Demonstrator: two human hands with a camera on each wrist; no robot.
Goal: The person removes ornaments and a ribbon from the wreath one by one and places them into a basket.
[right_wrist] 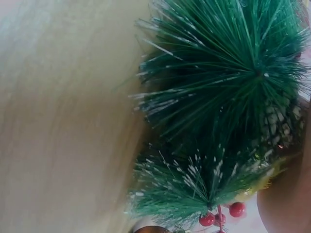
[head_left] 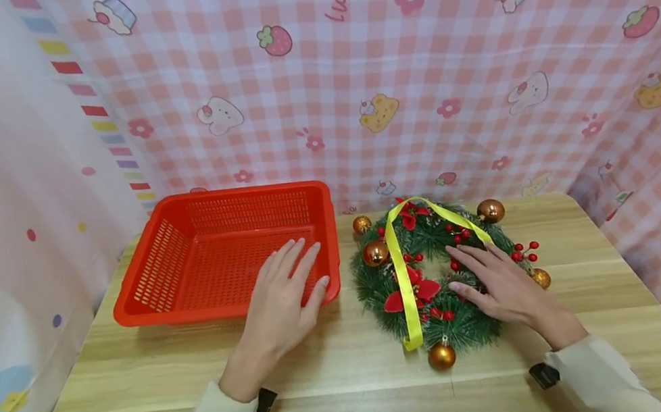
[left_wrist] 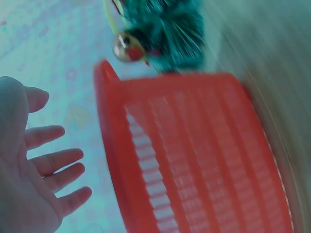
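A green Christmas wreath (head_left: 467, 326) lies on the table, trimmed with red flowers, berries and golden baubles (head_left: 442, 356). A yellow ribbon (head_left: 405, 286) loops across it. Over the wreath's right side is my right hand (head_left: 501, 285), fingers extended; whether it touches the needles I cannot tell. In the right wrist view, green needles (right_wrist: 218, 87) fill the middle, and part of the hand shows at the right edge. My left hand (head_left: 281, 307) is spread above the near right corner of a red plastic basket (head_left: 154, 319). The left wrist view shows its fingers apart from the basket's rim (left_wrist: 109, 141).
The wooden table (head_left: 352, 394) carries both basket and wreath. A pink checked cloth (head_left: 305, 86) hangs behind the table, and a white patterned cloth (head_left: 8, 168) hangs at the left. Red berries (head_left: 525, 252) and a golden bauble (head_left: 539, 278) stick out at the wreath's right.
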